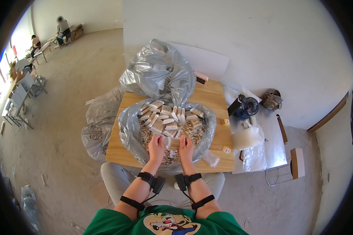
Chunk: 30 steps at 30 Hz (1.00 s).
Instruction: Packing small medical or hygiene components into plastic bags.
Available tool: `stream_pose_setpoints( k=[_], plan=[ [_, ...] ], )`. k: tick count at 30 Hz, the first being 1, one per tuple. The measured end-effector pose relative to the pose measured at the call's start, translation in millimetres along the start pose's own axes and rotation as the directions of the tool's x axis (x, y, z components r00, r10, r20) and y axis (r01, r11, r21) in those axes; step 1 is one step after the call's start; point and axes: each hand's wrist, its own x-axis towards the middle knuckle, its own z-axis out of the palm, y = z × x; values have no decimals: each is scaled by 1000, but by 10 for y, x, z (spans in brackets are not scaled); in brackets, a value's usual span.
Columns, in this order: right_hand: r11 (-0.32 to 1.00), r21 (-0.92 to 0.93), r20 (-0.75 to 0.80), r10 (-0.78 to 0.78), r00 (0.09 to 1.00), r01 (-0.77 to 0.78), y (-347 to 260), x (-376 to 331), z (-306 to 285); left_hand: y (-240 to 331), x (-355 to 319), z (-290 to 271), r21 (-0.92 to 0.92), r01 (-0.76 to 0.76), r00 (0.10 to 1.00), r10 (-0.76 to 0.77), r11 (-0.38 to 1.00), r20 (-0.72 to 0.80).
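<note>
Both hands, left hand (156, 147) and right hand (186, 148), are closed on a small bundle of thin wooden sticks (173, 143), held over the clear plastic bag (125, 131) of stick bundles.

My only feed: head camera, left one of worn pair, wide fisheye. Looks steeply down from above person's chest onto wooden table (213, 98) right in front. Forearms enter from lower edge; left hand (157, 147) and right hand (185, 149) sit just below centre, close to lens. Green shirt fills bottom rim. Straight edges bow toward rim; dark vignette at corners. Top of picture reaches far across room to white wall and distant work tables (43, 49) upper left. No second view to compare overlap.
</note>
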Motion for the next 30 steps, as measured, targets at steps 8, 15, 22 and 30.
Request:
stream_pose_setpoints(
  k=[8,15,22,30],
  plan=[
    [998,-59,-30,18,999,-20,15,-32,39,-73,-32,24,28,48,999,-48,998,9],
    [998,-30,-85,-65,994,63,153,58,89,-151,41,66,51,21,997,-17,999,-69],
    [993,-114,-44,-35,998,30,278,206,-89,-426,182,-157,121,95,995,-91,988,-32],
    [975,-156,-61,-170,983,159,315,427,-168,-570,250,-298,76,176,975,-163,981,-152]
  ],
)
